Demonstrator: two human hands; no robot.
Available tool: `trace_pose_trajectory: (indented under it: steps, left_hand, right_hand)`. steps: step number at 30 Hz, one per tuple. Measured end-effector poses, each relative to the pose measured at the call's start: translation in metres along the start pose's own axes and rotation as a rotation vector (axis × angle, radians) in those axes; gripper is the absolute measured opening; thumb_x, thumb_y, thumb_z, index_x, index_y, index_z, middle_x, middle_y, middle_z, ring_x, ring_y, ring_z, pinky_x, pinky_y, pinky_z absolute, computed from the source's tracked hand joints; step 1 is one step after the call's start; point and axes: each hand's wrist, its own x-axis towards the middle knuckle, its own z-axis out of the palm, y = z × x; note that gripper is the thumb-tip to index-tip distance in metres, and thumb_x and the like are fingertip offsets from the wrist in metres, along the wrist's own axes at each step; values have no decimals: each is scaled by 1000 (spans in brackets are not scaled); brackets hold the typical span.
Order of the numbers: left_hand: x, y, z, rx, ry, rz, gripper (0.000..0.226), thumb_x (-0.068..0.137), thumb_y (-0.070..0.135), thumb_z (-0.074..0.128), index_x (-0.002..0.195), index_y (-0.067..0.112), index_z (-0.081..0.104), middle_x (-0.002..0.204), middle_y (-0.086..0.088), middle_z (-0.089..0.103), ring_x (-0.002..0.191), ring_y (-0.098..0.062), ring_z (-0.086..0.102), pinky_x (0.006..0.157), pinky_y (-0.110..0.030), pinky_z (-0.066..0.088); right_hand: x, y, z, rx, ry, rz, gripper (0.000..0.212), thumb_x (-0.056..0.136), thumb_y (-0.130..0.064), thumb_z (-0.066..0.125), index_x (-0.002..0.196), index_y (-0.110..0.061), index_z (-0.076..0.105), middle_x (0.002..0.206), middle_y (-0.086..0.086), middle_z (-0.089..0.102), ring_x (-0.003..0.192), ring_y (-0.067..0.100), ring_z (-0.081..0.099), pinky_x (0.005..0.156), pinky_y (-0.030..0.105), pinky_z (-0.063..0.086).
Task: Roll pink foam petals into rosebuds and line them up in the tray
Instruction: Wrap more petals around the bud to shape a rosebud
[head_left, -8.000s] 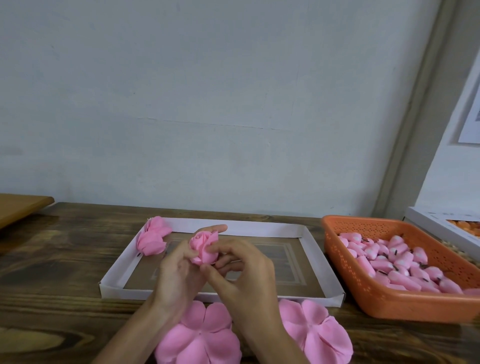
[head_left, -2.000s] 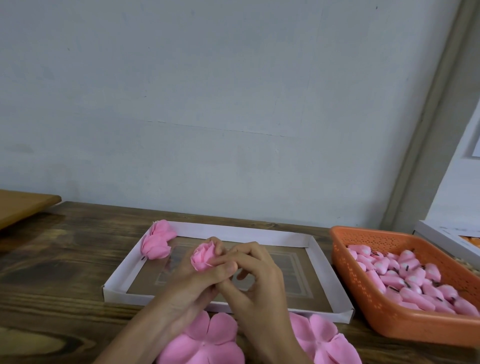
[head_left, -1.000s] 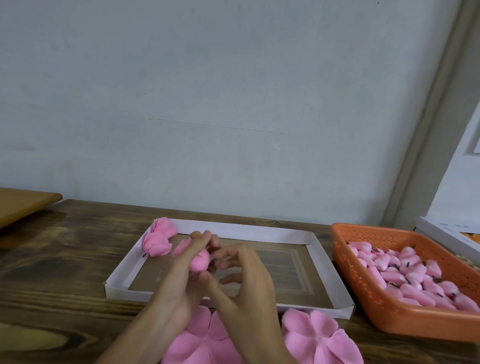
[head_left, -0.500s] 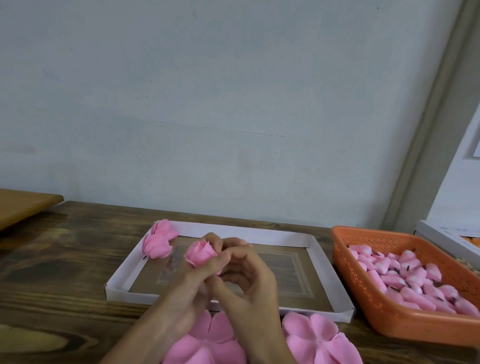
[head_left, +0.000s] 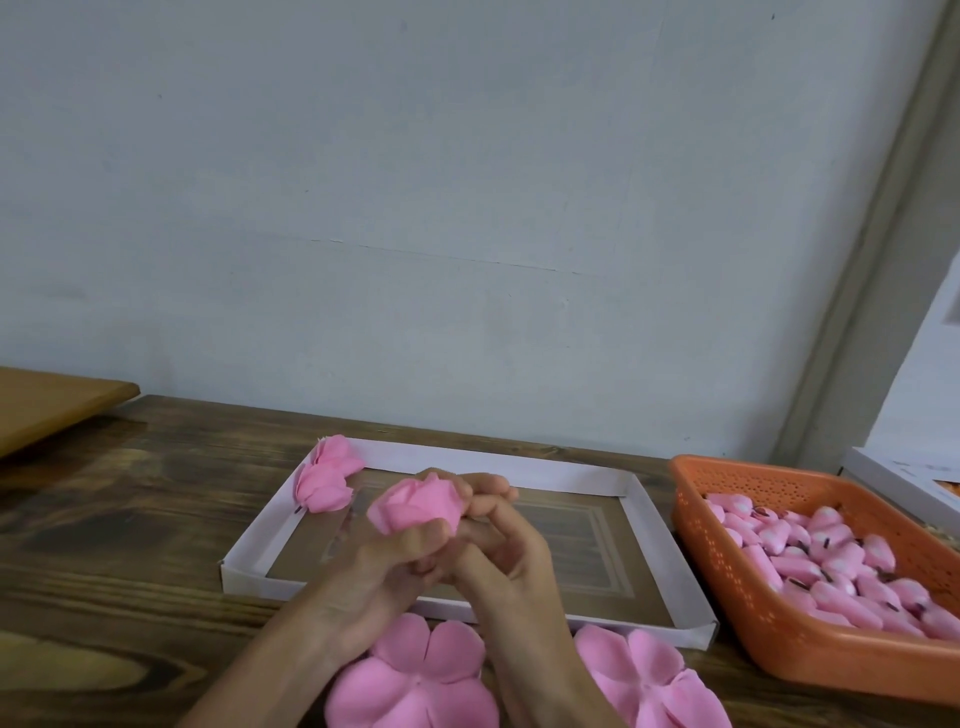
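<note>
- Fingers (head_left: 415, 538) of my left hand (head_left: 374, 577) curl round the rosebud (head_left: 415, 506), the thumb pressed under its front.
- My right hand (head_left: 511, 566) bends in against the bud's right side and pinches near its base. I cannot tell whose fingertips show behind the bud.
- I hold the rosebud up over the left half of the tray (head_left: 249, 548), apart from its floor.
- Finished buds (head_left: 327, 480) lie in the tray's far left corner, against the rim.
- One petal sheet (head_left: 415, 680) lies flat on the table (head_left: 104, 545) in front of the tray, partly under my wrists. A second sheet (head_left: 654, 675) lies to its right.
- Just right of the tray, an orange basket (head_left: 727, 587) holds a heap of small pink pieces.
</note>
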Motion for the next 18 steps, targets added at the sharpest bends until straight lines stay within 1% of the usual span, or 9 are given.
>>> trace_pose_trajectory:
  steps: [2,3,7,10,11,12,15,16,18]
  left_hand:
    - [-1,3,2,13,10,-20,52,68,33,94,111,15,73,135,-24,64,115,-35,65,84,-41,52]
    - [-1,3,3,16,19,-33,56,67,35,95,114,15,72,135,-24,63,114,-35,65,81,-38,51]
    - [-2,3,2,25,42,-49,59,65,37,95,113,14,72,137,-27,61,115,-39,62,79,-39,48]
    - [-1,0,0,36,62,-6,50,71,31,92,113,12,72,136,-27,62,126,-46,57,96,-56,39]
    - [0,-1,0,45,63,15,47,74,27,89,114,10,72,136,-27,62,131,-47,55,102,-61,38]
    - [0,-3,0,60,68,31,44,77,24,87,115,8,71,136,-27,62,133,-46,54,105,-61,41]
    - [3,-8,2,101,131,55,41,79,20,84,115,5,71,132,-24,66,129,-40,60,100,-45,56]
    - [4,-10,4,112,172,61,39,78,19,83,113,5,72,129,-23,68,126,-39,63,96,-41,58]
    - [5,-16,8,141,267,83,33,72,21,84,102,10,76,121,-22,72,119,-38,67,88,-37,60]
  right_hand:
    - [1,-1,1,39,2,21,19,75,-21,76,93,-12,75,78,14,73,75,20,69,76,31,57]
    - [1,-1,1,48,6,29,19,76,-21,76,92,-11,75,77,14,73,74,20,68,74,31,56]
    - [1,1,0,53,5,36,23,78,-22,78,96,-9,74,81,13,73,78,20,69,74,30,56]
    - [2,2,1,13,22,5,22,75,-21,80,94,-12,74,90,13,77,83,22,70,78,33,57]
    - [2,4,0,-4,33,-15,22,74,-20,81,93,-13,73,94,10,78,86,23,70,80,35,58]
    - [2,5,0,-24,46,-36,21,75,-18,81,93,-14,72,99,9,78,88,25,71,82,38,58]
    - [2,10,-1,-101,67,-107,22,78,1,73,96,-11,68,107,12,77,96,33,75,84,47,59]
    - [1,12,-1,-126,73,-126,25,79,5,70,99,-9,68,108,12,77,97,34,75,83,46,59]
    - [0,15,-1,-170,94,-157,29,77,4,69,105,-6,68,108,11,76,99,33,75,83,42,62]
